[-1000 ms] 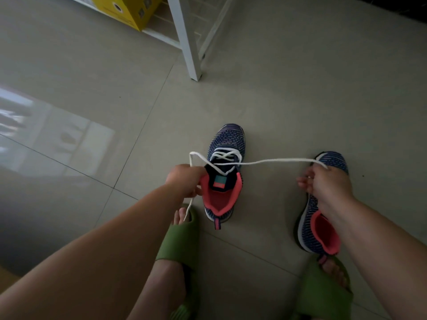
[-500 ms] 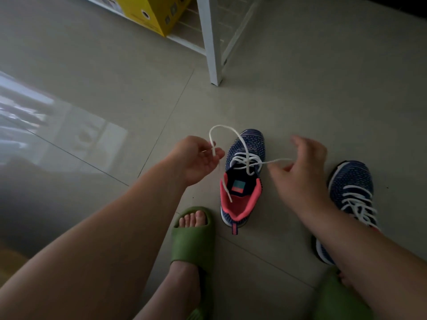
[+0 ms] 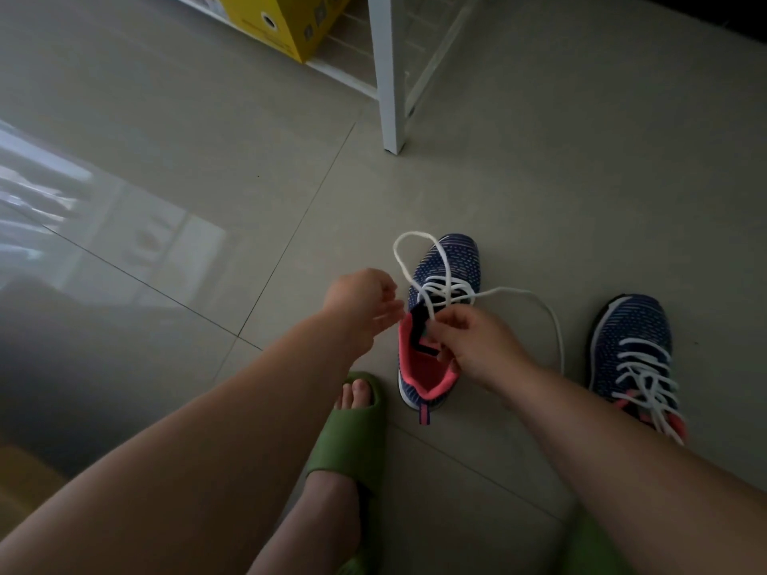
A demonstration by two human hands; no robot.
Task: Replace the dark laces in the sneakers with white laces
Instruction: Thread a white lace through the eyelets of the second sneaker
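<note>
A navy knit sneaker with a pink lining (image 3: 454, 261) stands on the tiled floor at centre, with a white lace (image 3: 396, 251) threaded through its front eyelets. My right hand (image 3: 473, 344) pinches one strand of that lace above the tongue; this strand loops over the toe. The other strand arcs to the right and drops behind my right forearm. My left hand (image 3: 363, 300) hovers just left of the shoe's collar, fingers stretched toward the lace and holding nothing. A second matching sneaker (image 3: 631, 338), fully laced in white, lies at the right.
My feet wear green slippers (image 3: 352, 433), one just left of the centre sneaker's heel. A white rack leg (image 3: 390, 76) stands beyond the shoes, with a yellow box (image 3: 286, 22) on the rack's lowest shelf.
Both hands came in from a wide pull to the centre sneaker. My left hand let go of its lace end. My right hand moved over the tongue and pinches the looped strand.
</note>
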